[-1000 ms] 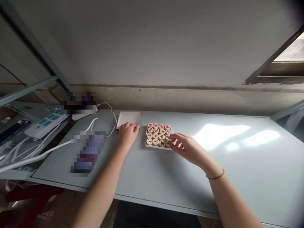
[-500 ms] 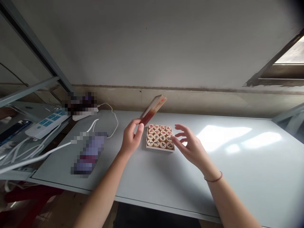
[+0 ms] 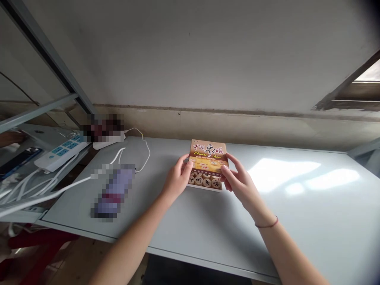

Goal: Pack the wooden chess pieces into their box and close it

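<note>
Both my hands grip a printed box lid point(image 3: 208, 156) marked "Chinese chess". My left hand point(image 3: 177, 174) closes on its left edge, thumb toward the front corner. On the opposite edge, my right hand point(image 3: 239, 182) pinches with the thumb at the front right corner and fingers along the side. Beneath the lid is the open box tray point(image 3: 208, 189) on the desk. Its front row of round Chinese chess pieces point(image 3: 207, 182) shows dark characters; the lid hides most of the other rows. Whether the lid touches the pieces I cannot tell.
Left on the grey desk point(image 3: 172, 221) lies a pixelated purple-grey object point(image 3: 117, 192). White cables point(image 3: 74, 182) run past it to a power strip point(image 3: 61, 152). A wall point(image 3: 208, 71) stands behind; a metal frame post point(image 3: 50, 55) rises at left. A red stool point(image 3: 44, 241) stands below.
The lid has turned from tilted on edge to face up and come over the box. My right hand, empty before, now grips its right side.
</note>
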Motion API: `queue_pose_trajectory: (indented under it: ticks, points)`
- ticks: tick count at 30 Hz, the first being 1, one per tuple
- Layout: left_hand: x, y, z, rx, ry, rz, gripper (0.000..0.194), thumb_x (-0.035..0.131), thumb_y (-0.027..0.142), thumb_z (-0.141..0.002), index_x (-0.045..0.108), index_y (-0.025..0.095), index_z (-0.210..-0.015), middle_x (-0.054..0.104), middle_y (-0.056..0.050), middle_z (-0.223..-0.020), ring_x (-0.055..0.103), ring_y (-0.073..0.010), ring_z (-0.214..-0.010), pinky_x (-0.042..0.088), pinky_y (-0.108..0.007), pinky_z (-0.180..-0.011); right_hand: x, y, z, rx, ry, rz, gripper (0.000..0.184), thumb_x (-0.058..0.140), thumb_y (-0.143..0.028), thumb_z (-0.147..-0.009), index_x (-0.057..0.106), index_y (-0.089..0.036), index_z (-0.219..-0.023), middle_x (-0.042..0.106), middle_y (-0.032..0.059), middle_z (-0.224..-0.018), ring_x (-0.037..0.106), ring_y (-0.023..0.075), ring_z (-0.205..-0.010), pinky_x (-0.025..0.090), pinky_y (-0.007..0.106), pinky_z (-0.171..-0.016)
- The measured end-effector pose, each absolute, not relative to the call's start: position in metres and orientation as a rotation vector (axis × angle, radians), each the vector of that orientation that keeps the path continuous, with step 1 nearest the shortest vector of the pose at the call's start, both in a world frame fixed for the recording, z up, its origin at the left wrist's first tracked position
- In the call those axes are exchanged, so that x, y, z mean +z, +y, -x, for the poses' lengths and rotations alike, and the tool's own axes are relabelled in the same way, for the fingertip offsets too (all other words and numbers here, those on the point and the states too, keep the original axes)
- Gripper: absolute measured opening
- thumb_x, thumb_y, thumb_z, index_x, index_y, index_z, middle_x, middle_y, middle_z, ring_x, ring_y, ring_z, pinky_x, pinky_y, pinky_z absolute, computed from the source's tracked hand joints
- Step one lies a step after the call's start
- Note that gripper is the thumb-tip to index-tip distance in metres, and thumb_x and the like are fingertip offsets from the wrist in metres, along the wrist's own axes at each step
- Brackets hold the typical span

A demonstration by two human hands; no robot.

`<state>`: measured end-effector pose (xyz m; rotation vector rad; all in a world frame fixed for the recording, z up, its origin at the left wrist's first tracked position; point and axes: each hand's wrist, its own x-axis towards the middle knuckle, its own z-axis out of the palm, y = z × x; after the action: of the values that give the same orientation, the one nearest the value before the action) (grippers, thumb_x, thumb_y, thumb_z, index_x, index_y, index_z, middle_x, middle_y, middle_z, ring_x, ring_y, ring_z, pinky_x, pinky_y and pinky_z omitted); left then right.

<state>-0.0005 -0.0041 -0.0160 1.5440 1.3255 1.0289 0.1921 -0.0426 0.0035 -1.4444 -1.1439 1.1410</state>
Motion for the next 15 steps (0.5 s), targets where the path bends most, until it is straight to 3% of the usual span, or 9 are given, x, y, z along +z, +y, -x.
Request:
queue_pose_trajectory:
  ticks: [7, 15]
  points:
    - [-0.013, -0.006, 0.000, 0.813, 1.596, -1.850, 0.037, 0.040, 0.045, -0.091, 0.058, 0.019, -0.110, 0.069, -0.004, -0.075, 0.065, -0.0203, -0.068, 0.045, -0.028, -0.059, -0.005, -0.039, -0.192, 1.146, -1.214, 1.626, 0.071, 0.054, -0.062, -0.077, 0.048, -0.017, -0.132, 0.059, 0.0009, -0.065, 0.047, 0.0124, -0.055, 0.036, 0.026, -0.049]
    - [-0.004, -0.006, 0.005, 0.608, 1.742, -1.812, 0.019, 0.040, 0.036, -0.089, 0.050, 0.024, -0.078, 0.067, 0.001, -0.069, 0.063, -0.0172, -0.067, 0.038, -0.024, -0.059, 0.000, -0.042, -0.202, 1.196, -1.455, 1.713, 0.057, 0.048, -0.062, -0.081, 0.049, -0.023, -0.122, 0.049, -0.0054, -0.051, 0.045, 0.0127, -0.054, 0.034, 0.026, -0.053]
